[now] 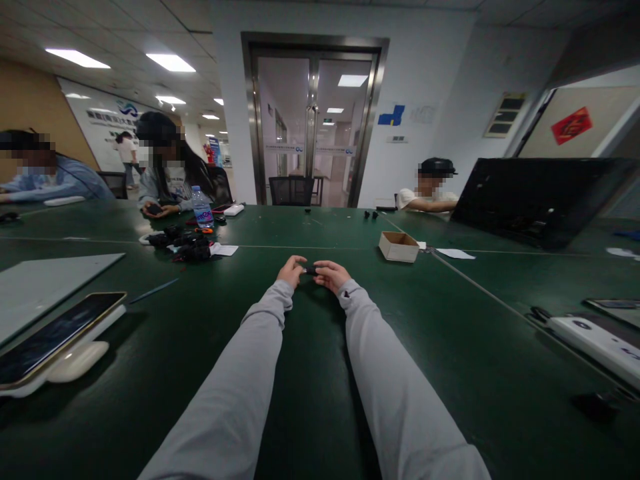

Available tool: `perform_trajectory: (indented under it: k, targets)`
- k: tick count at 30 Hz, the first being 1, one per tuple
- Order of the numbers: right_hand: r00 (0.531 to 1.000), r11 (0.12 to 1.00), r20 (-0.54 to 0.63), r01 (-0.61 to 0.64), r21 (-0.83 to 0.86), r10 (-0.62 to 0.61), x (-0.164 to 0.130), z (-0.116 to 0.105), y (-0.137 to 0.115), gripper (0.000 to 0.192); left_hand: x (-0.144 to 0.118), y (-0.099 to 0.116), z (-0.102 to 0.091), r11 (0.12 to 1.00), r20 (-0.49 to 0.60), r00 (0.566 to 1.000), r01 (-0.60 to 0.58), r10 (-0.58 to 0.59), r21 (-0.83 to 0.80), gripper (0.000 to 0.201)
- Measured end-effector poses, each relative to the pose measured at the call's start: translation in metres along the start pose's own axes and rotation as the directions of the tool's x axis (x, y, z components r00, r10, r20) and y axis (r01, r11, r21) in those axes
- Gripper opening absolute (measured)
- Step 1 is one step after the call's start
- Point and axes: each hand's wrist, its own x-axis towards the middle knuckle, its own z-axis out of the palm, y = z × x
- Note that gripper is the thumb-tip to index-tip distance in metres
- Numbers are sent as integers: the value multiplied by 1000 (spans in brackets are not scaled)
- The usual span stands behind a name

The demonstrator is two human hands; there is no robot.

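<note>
Both my arms, in light grey sleeves, reach forward over the dark green table [310, 373]. Between my hands is a small, dark, stick-like piece [311, 271] with a pale, metallic-looking end on the left. It is too small to tell its kind. My right hand [332, 275] pinches the dark end between thumb and fingers. At the pale end, my left hand [291, 271] has its thumb and fingers closed, with the index finger stretched over the top. The piece is held roughly level, just above the table.
An open cardboard box [399, 248] stands right of my hands. Black cables or gear [183, 243] and a water bottle [202, 208] are at left. A phone [60, 337] lies nearer left, a white device [597, 343] right. A large black screen [535, 203] and several people are beyond.
</note>
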Motion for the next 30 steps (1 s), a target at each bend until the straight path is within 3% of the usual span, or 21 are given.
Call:
perform_trajectory:
  k: [30]
  targets:
    - [1000,1000,11,0,3,0,-2,0,-1,17,-5,9,1,996,94,995,37,-30,-78,25]
